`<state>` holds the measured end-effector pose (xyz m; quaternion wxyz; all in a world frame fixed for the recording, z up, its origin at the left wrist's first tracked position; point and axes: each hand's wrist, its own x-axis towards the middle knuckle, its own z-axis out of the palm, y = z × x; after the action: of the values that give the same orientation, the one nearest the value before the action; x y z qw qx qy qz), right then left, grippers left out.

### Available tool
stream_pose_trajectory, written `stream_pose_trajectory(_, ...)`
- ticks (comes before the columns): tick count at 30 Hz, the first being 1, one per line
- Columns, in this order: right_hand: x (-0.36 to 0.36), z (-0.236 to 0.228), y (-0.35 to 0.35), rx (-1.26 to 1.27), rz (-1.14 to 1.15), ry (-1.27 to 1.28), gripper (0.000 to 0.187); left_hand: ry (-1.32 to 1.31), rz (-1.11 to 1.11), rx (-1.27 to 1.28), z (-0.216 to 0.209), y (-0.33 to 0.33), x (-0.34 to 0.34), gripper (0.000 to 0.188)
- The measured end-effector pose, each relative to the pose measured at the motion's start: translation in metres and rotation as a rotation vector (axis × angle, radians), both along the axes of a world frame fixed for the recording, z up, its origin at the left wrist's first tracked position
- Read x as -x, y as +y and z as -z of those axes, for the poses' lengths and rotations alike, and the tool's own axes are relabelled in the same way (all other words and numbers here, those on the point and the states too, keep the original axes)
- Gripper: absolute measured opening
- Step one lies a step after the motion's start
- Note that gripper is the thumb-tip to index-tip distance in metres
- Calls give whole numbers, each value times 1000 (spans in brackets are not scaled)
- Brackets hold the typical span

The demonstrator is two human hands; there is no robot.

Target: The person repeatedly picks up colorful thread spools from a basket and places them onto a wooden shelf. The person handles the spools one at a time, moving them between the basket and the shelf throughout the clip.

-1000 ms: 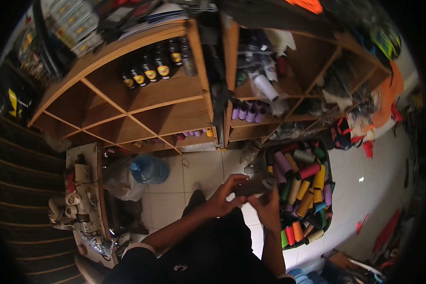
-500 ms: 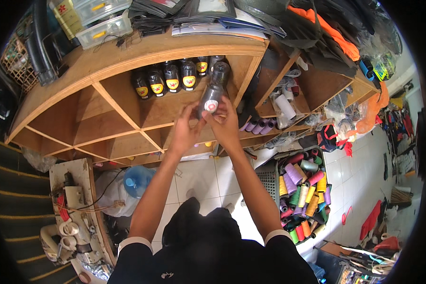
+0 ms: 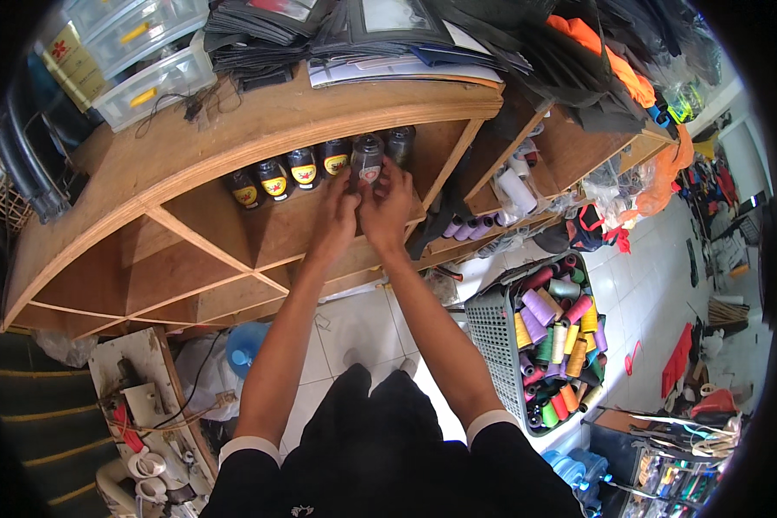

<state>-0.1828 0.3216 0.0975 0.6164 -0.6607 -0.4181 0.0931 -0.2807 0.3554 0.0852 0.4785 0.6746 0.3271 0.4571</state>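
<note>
A dark glass bottle (image 3: 368,154) with a round pale-and-red label stands upright between my hands at the front of a wooden shelf compartment. My right hand (image 3: 387,205) is closed round its lower right side. Curled fingers of my left hand (image 3: 337,211) press at its lower left. The bottle's base is hidden behind my fingers. To its left stands a row of dark bottles (image 3: 303,169) with yellow labels. Another dark bottle (image 3: 401,145) is just to its right, near the compartment's side.
Stacked black sheets (image 3: 268,39) and clear plastic drawers (image 3: 151,86) sit on the wooden shelf's top (image 3: 233,108). Purple thread cones (image 3: 466,229) lie right of the compartment. A grey basket (image 3: 501,345) of coloured thread cones stands on the tiled floor, with a blue water jug (image 3: 246,345) at left.
Both hands have carried the bottle down and slightly left, from held up in front of the shelf into line with the row of bottles. The view has shifted a little.
</note>
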Motion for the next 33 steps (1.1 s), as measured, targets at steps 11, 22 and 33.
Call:
stream_pose_trajectory(11, 7, 7, 24, -107, 145, -12, 39, 38, 65, 80, -12, 10, -15, 59)
stream_pose_trajectory(22, 3, 22, 38, -46, 125, -24, 43, 129, 29, 63, -13, 13, -24, 71)
stream_pose_trajectory(33, 8, 16, 35, 2, 129, -16, 53, -180, 18, 172, 13, 15, -33, 75)
